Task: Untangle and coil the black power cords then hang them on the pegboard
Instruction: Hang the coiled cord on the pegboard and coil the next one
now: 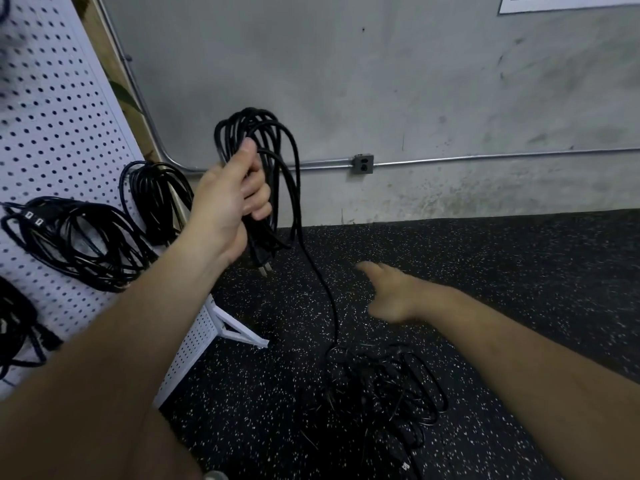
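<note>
Clamped round coil (252, 114), L hand (228, 202) held it high, prob. so R hand (391, 292), fingers apart, empty, could feed slack (326, 289) from near tangle (381, 386).

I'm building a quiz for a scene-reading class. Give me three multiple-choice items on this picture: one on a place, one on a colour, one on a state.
1. Where does the tangled pile of cords lie?
A. on a shelf
B. on the speckled floor
C. on a chair

2. What colour is the pegboard?
A. red
B. brown
C. white

3. What is the left hand doing?
A. gripping the coiled cord
B. hanging empty
C. pressing the wall

Answers:
1 B, the pile spreads over the floor.
2 C, its perforated panel is white.
3 A, its fingers curl round the loops.
</note>
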The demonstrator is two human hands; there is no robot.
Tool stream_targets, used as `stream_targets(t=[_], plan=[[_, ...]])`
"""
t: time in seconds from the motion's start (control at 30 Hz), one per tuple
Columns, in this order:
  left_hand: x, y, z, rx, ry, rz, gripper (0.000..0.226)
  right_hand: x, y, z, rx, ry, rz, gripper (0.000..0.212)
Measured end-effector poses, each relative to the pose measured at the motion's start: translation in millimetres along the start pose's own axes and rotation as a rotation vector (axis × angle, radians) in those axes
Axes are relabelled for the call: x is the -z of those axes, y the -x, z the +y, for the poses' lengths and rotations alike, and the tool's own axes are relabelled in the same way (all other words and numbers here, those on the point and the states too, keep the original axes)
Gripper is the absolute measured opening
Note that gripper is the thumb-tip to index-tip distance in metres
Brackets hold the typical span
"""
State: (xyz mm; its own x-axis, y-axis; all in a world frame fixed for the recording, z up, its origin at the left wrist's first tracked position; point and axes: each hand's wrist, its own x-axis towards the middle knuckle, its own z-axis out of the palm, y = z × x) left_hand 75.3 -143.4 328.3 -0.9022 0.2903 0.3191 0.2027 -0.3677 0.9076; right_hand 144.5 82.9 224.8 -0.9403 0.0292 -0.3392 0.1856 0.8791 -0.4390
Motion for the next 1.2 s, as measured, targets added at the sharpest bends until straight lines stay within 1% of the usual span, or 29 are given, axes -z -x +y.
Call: stream_targets(t=[0.03, 0.07, 0.1, 0.13, 0.17, 0.2, 0.23, 0.27, 0.33, 0.4, 0.5, 0.57, 0.63, 0.67, 0.73, 0.77, 0.87, 0.93, 1.0, 1.1, 1.17, 1.2], plan=[[-2.8, 1.5, -0.1, -0.003, -0.006, -0.021, 0.036, -2.3, 1.3, -14.4, 0.120, -0.092, 0.027, 0.083], [-5.1, 2.6, -0.5, -0.005, -0.007, -0.035, 0.036, -6.1, 1.5, -26.6, 0.200, -0.206, 0.034, 0.078], [-7.0, 3.7, -0.8, -0.006, -0.003, -0.043, 0.036, -11.6, -0.6, -35.3, 0.241, -0.300, 0.033, 0.069], [-7.9, 4.3, -0.9, -0.007, 0.008, -0.042, 0.036, -17.9, -3.3, -41.5, 0.252, -0.363, 0.027, 0.054], [-7.1, 4.3, -0.4, -0.008, 0.025, -0.036, 0.036, -25.9, -7.5, -43.8, 0.242, -0.387, 0.018, 0.037], [-5.0, 4.3, 0.7, -0.010, 0.044, -0.027, 0.036, -33.6, -10.2, -44.2, 0.221, -0.395, -0.011, 0.025], [-1.9, 3.8, 1.9, -0.014, 0.066, -0.018, 0.036, -40.0, -11.7, -41.7, 0.189, -0.387, -0.055, 0.023], [2.0, 3.2, 3.0, -0.019, 0.087, -0.009, 0.036, -45.3, -12.6, -36.8, 0.153, -0.374, -0.099, 0.027], [9.9, 1.2, 4.6, -0.029, 0.112, 0.009, 0.036, -53.0, -14.7, -24.5, 0.082, -0.385, -0.123, 0.031], [16.0, -1.0, 4.0, -0.026, 0.103, 0.032, 0.036, -54.6, -16.7, -16.9, 0.057, -0.487, -0.030, 0.029], [19.8, -2.7, 0.4, 0.000, 0.034, 0.062, 0.037, -42.7, -13.8, -20.1, 0.095, -0.659, 0.258, 0.020], [16.7, -0.9, -3.5, 0.036, -0.003, 0.052, 0.036, -29.4, -6.9, -28.2, 0.177, -0.594, 0.435, 0.021], [9.8, 1.7, -8.2, 0.065, -0.019, 0.024, 0.036, -16.3, 1.3, -37.6, 0.270, -0.440, 0.537, 0.020], [5.4, 2.9, -10.6, 0.068, -0.031, 0.009, 0.036, -10.6, 5.9, -42.6, 0.309, -0.379, 0.539, 0.017], [-3.7, 5.0, -13.2, 0.056, -0.068, -0.012, 0.035, -1.5, 16.5, -52.9, 0.376, -0.270, 0.475, 0.011], [-7.1, 5.6, -14.1, 0.052, -0.087, -0.018, 0.035, 1.5, 22.4, -57.3, 0.415, -0.210, 0.440, 0.011], [-11.8, 7.2, -16.5, 0.062, -0.165, -0.031, 0.034, 7.3, 39.3, -62.8, 0.567, 0.035, 0.386, 0.021], [-13.1, 9.5, -20.7, 0.077, -0.259, -0.056, 0.031, 11.1, 47.5, -62.9, 0.671, 0.138, 0.376, 0.028], [-18.7, 15.4, -25.1, 0.093, -0.383, -0.056, 0.028, 17.5, 53.1, -62.7, 0.739, 0.130, 0.425, 0.030], [-32.3, 25.6, -33.7, 0.096, -0.570, -0.061, 0.029, 26.7, 52.9, -60.9, 0.764, -0.001, 0.557, 0.023], [-38.6, 29.8, -37.8, 0.128, -0.562, -0.103, 0.030, 29.1, 50.7, -61.1, 0.720, -0.114, 0.605, 0.014], [-39.8, 30.3, -38.9, 0.152, -0.515, -0.132, 0.032, 29.9, 50.0, -61.4, 0.658, -0.196, 0.614, 0.009]])
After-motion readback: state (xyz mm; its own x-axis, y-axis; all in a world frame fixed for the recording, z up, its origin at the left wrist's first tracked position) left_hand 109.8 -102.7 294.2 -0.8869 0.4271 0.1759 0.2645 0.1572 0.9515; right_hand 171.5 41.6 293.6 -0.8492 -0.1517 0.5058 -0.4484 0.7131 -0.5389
